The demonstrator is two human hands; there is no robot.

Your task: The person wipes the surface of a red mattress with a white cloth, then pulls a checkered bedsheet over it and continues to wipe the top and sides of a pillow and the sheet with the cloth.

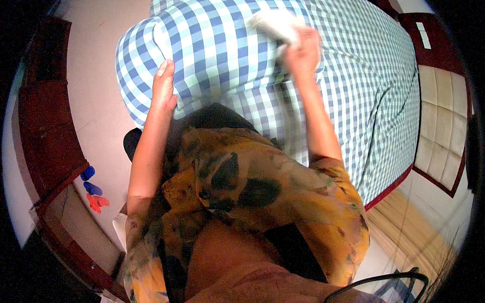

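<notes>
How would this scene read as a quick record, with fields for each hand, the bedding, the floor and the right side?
Left hand: at the near left edge of a large blue-checked bundle; grip partly hidden
Right hand: holding a white item, too blurred to identify
Bedding: finer-checked sheet, wrinkled
Floor: blue slippers, red slippers
Right side: cream padded panel

place: home bedroom | signs: bed (389, 187), checked bedding (212, 48), padded panel (442, 123), dark cabinet (45, 106), 2 blue slippers (93, 189) on floor (98, 96)
</notes>
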